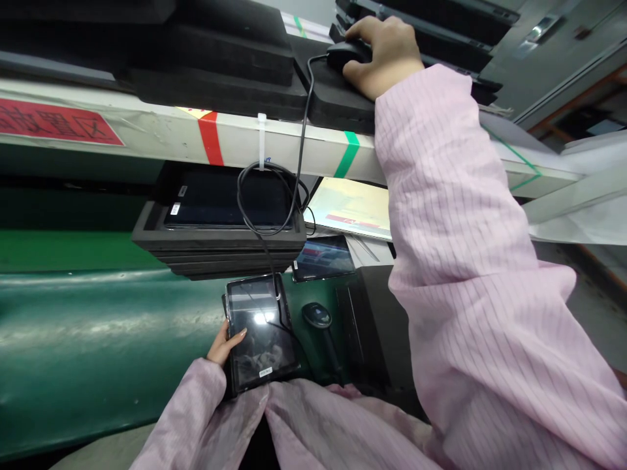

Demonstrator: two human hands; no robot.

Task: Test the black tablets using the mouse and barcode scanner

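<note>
Tablet point(257, 346) hides most of the left fingers point(222, 331) behind it

black rectangular glossy tablet point(260, 336), dark screen upward, reflecting light, left edge within the left hand's point(226, 343) grip; black rounded corded mouse point(345, 53), under the right hand point(386, 55).

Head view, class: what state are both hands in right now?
Left hand: closed, holding a tablet.
Right hand: curled around a black mouse.
</note>
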